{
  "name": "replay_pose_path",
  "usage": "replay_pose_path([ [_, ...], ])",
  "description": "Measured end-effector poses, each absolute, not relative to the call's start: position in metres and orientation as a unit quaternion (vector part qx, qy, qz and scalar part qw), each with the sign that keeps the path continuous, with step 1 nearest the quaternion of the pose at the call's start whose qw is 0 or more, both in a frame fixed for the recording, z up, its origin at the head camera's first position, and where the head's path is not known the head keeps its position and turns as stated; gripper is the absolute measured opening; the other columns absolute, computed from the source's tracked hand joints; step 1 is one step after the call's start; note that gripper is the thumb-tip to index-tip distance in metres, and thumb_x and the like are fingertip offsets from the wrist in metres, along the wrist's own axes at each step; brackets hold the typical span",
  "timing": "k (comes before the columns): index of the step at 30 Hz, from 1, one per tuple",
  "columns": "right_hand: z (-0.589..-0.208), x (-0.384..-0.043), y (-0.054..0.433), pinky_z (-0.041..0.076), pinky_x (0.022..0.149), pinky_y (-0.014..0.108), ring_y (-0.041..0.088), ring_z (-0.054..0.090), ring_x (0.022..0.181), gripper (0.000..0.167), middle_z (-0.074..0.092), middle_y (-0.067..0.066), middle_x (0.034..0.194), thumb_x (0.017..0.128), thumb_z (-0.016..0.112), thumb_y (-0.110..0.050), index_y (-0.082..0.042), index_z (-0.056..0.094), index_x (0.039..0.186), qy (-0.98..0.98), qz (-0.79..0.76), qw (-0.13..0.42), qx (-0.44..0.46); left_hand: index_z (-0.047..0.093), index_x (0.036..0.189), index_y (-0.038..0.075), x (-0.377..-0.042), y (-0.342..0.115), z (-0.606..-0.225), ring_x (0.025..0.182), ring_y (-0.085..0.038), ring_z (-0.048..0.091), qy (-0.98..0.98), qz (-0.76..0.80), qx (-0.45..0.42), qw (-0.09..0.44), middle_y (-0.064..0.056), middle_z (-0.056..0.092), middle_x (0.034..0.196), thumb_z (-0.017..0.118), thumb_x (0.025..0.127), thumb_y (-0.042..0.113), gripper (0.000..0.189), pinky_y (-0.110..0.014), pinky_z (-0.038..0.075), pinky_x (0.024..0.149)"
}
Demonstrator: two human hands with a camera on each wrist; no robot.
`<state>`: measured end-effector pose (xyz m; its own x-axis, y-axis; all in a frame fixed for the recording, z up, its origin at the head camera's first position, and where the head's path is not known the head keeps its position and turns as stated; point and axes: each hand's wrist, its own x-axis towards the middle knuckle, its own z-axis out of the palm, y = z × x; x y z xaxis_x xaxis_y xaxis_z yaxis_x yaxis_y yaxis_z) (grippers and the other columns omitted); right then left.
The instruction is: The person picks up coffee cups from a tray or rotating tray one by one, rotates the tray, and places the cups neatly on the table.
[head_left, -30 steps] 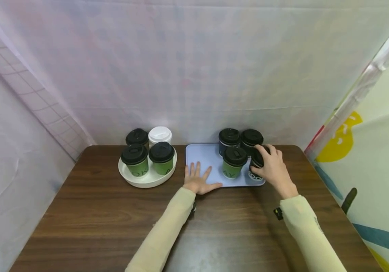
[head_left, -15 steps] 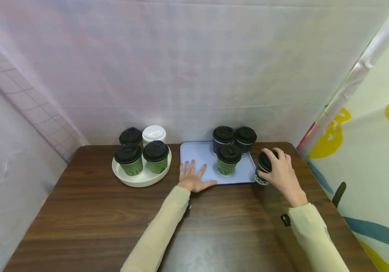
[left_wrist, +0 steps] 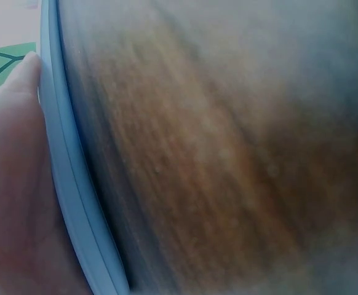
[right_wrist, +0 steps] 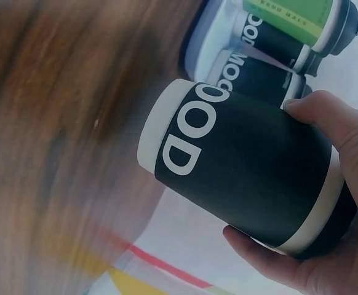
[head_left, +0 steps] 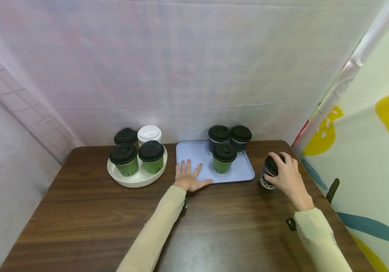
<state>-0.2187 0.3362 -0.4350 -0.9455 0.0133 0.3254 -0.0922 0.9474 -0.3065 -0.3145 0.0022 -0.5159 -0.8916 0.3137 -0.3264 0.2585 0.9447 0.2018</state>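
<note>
1 dark cup point(right_wrist: 259, 166), black-lidded, white-banded, lettered "OOD" in white.

Glossy wood-grain table point(head_left: 79, 211), smooth plastic tray point(head_left: 194, 151), matt held paper cup point(right_wrist: 246, 166), creased cloth backdrop point(head_left: 181, 68)

Seven black-lidded cups point(right_wrist: 246, 166), one white-lidded cup point(head_left: 149, 134), one dish point(head_left: 133, 184), one tray point(head_left: 191, 151), two hands point(head_left: 289, 178)
</note>
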Motion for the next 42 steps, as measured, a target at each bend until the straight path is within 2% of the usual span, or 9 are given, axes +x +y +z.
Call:
replay_pose_path([
  [19, -0.446, -0.208, 0.362, 0.048, 0.077, 0.079, 0.067, 0.040, 0.122, 0.076, 0.040, 0.040, 0.145, 0.078, 0.088, -0.017, -0.008, 0.051, 0.144, -0.973, 0.157, 0.167, -0.002, 0.005, 0.166, 0.040, -0.316, -0.003, -0.523, 0.162, -0.044, -0.009, 0.971, 0.076, 0.150, 0.173, -0.019, -0.010, 0.175, 0.028, 0.088, 0.092, 0.097, -0.061, -0.012, 0.130],
  [30, -0.447, -0.205, 0.375, 0.044, 0.083, 0.079, 0.069, 0.039, 0.122, 0.076, 0.039, 0.043, 0.145, 0.079, 0.087, -0.017, -0.005, 0.049, 0.145, -0.974, 0.157, 0.161, -0.007, 0.005, 0.166, 0.040, -0.316, -0.003, -0.524, 0.162, -0.045, -0.009, 0.970, 0.084, 0.150, 0.173, -0.019, -0.011, 0.174, 0.029, 0.088, 0.092, 0.097, -0.061, -0.013, 0.129],
  [42, -0.449, -0.202, 0.390, 0.045, 0.074, 0.082, 0.070, 0.037, 0.122, 0.078, 0.037, 0.043, 0.145, 0.080, 0.086, -0.020, -0.009, 0.047, 0.146, -0.975, 0.153, 0.160, -0.018, 0.006, 0.166, 0.038, -0.310, 0.002, -0.510, 0.162, -0.044, -0.011, 0.969, 0.087, 0.150, 0.176, -0.019, -0.012, 0.174, 0.031, 0.090, 0.089, 0.095, -0.060, -0.014, 0.129],
])
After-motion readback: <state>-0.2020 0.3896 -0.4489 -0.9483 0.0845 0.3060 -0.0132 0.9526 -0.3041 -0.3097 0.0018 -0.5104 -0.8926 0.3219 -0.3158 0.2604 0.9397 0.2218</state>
